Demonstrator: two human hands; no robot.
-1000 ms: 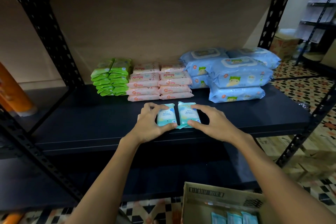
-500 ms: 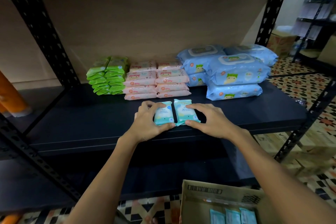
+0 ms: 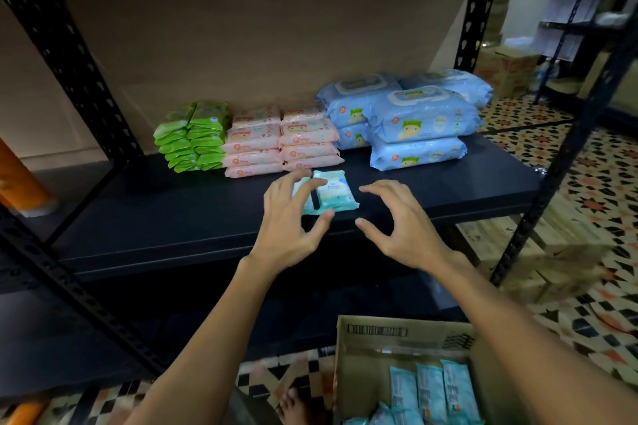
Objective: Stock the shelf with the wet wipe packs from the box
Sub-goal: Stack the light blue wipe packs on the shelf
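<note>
Teal wet wipe packs (image 3: pixel 330 192) lie on the shelf (image 3: pixel 179 217) just before the pink packs (image 3: pixel 281 143), long axis running front to back, beyond my spread, empty left hand (image 3: pixel 288 221) and right hand (image 3: pixel 402 222), the left nearer; I judge the box (image 3: pixel 407 338) next

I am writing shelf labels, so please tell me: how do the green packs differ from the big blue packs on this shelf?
The green packs are small and slim, stacked many high at the left; the big blue packs are bulky, only two high, at the right. The blue packs show a flip lid on top; no lid is visible on the green ones. Both rest in neat stacks at the back of the shelf.
</note>
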